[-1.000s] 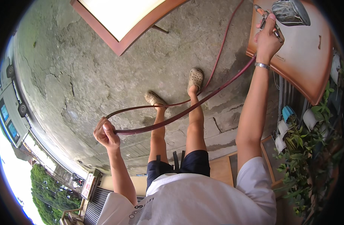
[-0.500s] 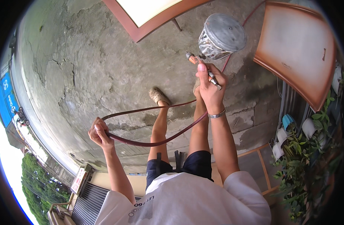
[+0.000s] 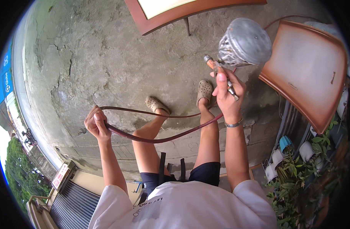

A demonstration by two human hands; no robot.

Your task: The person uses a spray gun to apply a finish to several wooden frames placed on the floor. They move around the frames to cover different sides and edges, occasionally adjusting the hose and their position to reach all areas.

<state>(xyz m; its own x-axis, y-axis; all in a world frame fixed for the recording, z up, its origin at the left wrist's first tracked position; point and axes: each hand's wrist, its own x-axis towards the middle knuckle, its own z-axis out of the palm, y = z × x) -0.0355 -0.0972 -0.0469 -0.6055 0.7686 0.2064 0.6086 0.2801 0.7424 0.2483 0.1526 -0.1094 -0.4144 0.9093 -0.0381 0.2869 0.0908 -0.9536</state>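
In my right hand (image 3: 229, 89) is a paint spray gun (image 3: 231, 90), its fingers closed around it. The nozzle points away and to the left. Beside it sits a dented silver metal cup (image 3: 249, 40) with a flat lid, apparently joined to the gun; my hand hides part of the body. My left hand (image 3: 97, 124) is closed around a bend of dark red hose (image 3: 159, 140). Two strands run from this hand toward the right, one passing behind my right wrist. Whether the hose joins the gun is hidden.
A brown-framed panel with a pale middle (image 3: 144, 17) stands on thin legs ahead. A curved brown-edged panel (image 3: 304, 72) leans at the right, above potted plants (image 3: 297, 175). The hose trails behind the cup. My clogs (image 3: 156, 105) stand on cracked concrete (image 3: 106, 76).
My right hand, spray gun and cup have shifted right and slightly down in the picture. My left hand has shifted slightly left, still holding the hose. My legs are farther apart.
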